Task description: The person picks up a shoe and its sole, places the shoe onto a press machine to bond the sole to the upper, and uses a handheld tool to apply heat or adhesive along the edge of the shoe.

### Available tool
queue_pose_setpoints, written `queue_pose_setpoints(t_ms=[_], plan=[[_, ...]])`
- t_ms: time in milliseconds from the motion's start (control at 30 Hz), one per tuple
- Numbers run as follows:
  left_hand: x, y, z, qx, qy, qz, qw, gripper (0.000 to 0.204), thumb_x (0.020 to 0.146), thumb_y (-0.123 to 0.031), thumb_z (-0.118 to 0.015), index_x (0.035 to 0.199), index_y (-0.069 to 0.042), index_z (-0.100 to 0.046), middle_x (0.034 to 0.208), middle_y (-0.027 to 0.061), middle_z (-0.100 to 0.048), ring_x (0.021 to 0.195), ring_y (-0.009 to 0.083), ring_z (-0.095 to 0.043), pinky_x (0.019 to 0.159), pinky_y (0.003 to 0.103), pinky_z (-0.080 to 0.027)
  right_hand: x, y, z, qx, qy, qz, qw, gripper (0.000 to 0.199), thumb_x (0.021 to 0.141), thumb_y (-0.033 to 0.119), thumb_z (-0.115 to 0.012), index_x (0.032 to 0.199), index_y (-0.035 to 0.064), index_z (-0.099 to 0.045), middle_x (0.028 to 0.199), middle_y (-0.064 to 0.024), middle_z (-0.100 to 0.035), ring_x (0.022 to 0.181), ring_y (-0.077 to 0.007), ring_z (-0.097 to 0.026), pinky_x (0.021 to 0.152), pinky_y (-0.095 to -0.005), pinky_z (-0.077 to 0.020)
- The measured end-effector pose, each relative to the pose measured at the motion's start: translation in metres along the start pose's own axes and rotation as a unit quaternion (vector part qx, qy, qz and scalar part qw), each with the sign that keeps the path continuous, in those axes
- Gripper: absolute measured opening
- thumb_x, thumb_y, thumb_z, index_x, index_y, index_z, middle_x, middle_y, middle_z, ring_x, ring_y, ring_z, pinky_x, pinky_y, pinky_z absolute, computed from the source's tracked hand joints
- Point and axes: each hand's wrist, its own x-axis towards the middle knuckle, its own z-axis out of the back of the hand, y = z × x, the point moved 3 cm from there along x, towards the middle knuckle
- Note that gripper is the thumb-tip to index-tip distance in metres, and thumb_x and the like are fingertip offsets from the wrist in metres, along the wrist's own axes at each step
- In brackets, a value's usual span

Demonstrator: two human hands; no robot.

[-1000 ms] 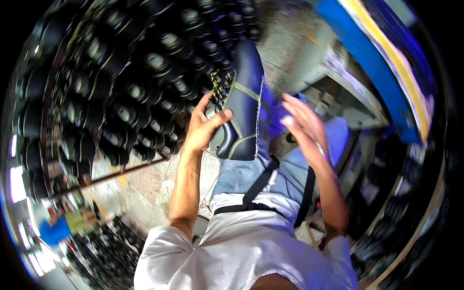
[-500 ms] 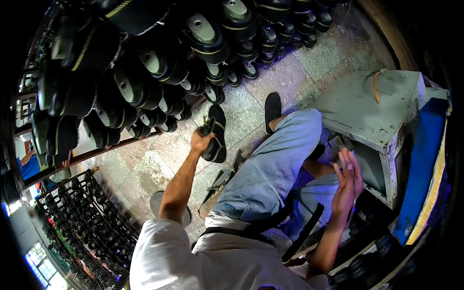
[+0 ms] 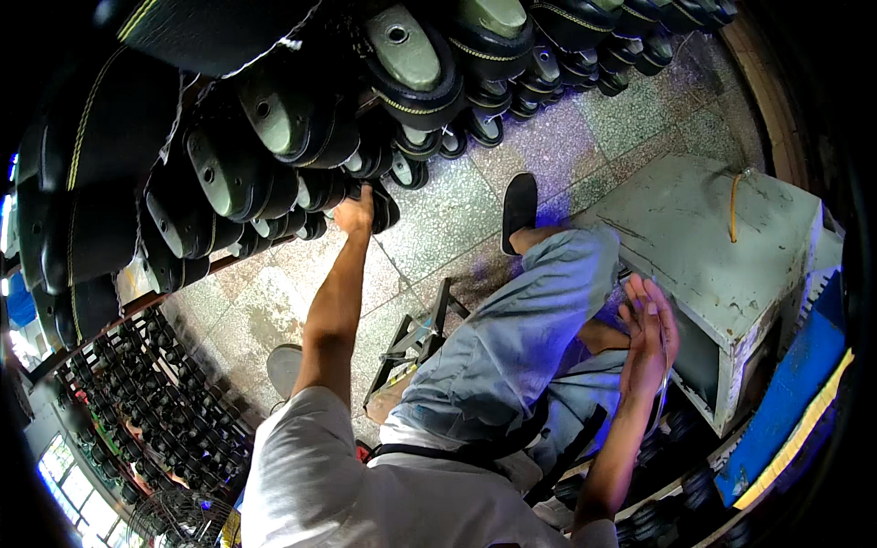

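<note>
My left hand (image 3: 354, 214) is stretched forward to the lower tier of a shoe rack, its fingers closed on a black shoe (image 3: 386, 208). Other shoes hang over that shoe and partly hide it. Around it are several black shoes (image 3: 416, 110) with pale grey-green lasts (image 3: 402, 46) in them and yellow stitching along the edges. My right hand (image 3: 650, 333) is raised over my lap, beside the grey metal cabinet. Its fingers are stretched out, and I see nothing gripped in them.
The worn grey cabinet (image 3: 713, 237), with an orange loop on top, stands at my right; a blue panel (image 3: 776, 384) is beside it. A black metal frame (image 3: 416, 338) and a round grey disc (image 3: 285, 368) are at my left. Another loaded rack (image 3: 155, 402) stands at the lower left.
My left hand has carried the black shoe forward and left, from over the floor to the rack. My right hand has stayed near the cabinet. The view has shifted closer to the rack.
</note>
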Motion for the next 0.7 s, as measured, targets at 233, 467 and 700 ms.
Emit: queue_pose_setpoints(t_ms=[233, 467, 700], plan=[[0.092, 0.082, -0.091, 0.062, -0.171, -0.34, 0.923, 0.045, 0.093, -0.025, -0.06, 0.129, 0.001, -0.063, 0.134, 0.0195, -0.065, 0.122, 0.0399, -0.061, 0.107, 0.045, -0.047, 0.009, -0.017, 0.013, 0.058, 0.028, -0.019, 0.998, 0.056, 0.111, 0.039, -0.046, 0.147, -0.0045, -0.047, 0.136, -0.0248, -0.064, 0.125, -0.0305, -0.064, 0.101, -0.0356, -0.0499], [-0.122, -0.134, -0.022, -0.187, -0.045, -0.329, 0.925, 0.058, 0.086, -0.014, -0.075, 0.134, 0.011, -0.053, 0.133, 0.0314, -0.06, 0.131, 0.0505, -0.052, 0.114, 0.053, -0.036, -0.003, -0.023, 0.011, 0.042, -0.026, 0.06, 0.997, 0.066, 0.112, 0.043, -0.041, 0.158, -0.0042, -0.032, 0.102, -0.0198, -0.074, 0.085, -0.0162, -0.066, 0.082, -0.0286, -0.0511], [0.005, -0.18, -0.171, -0.19, 0.107, -0.019, 0.976, 0.081, 0.088, -0.057, -0.07, 0.147, -0.004, -0.052, 0.149, 0.015, -0.057, 0.142, 0.0318, -0.048, 0.122, 0.039, -0.031, 0.005, -0.022, 0.02, 0.002, -0.033, 0.078, 0.996, 0.062, 0.112, 0.043, -0.04, 0.145, -0.0096, -0.044, 0.102, -0.0214, -0.074, 0.086, -0.0218, -0.07, 0.083, -0.0323, -0.0539]])
